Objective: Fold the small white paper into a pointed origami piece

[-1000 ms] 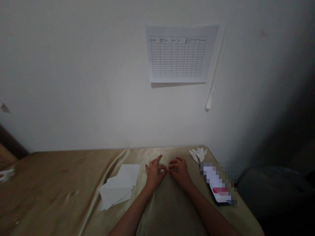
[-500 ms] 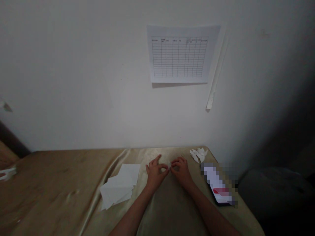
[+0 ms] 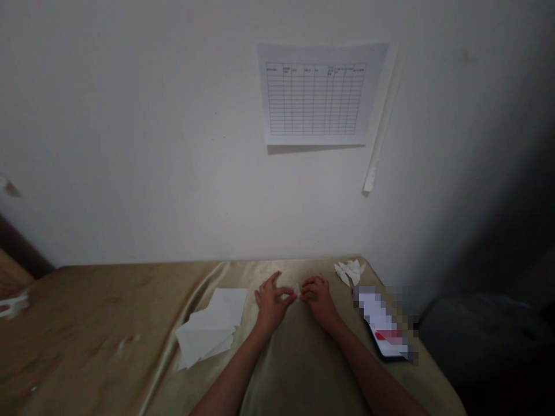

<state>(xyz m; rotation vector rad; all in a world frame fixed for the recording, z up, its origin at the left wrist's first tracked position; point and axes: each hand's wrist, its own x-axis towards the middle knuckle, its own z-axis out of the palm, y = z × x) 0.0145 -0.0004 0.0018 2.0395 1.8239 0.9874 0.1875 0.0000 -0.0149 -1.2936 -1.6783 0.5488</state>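
Observation:
Between my two hands is a small pale piece of paper, mostly covered by the fingertips; its shape is too small to make out. My left hand pinches it from the left with thumb and index finger, the other fingers spread away. From the right, my right hand pinches it too, fingers curled. Left of my left hand lies a loose, overlapping stack of white paper sheets. Beyond my right hand, near the table's back right corner, sit some folded white paper pieces.
A phone with a lit, blurred-out screen lies at the right edge of the table, which has a shiny golden-brown cloth. Behind it rises a white wall with a printed table sheet. A dark rounded object stands to the right.
My left thumb and index finger have drawn closer together, flattening the ring they formed. Both hands stay in nearly the same place at the small paper.

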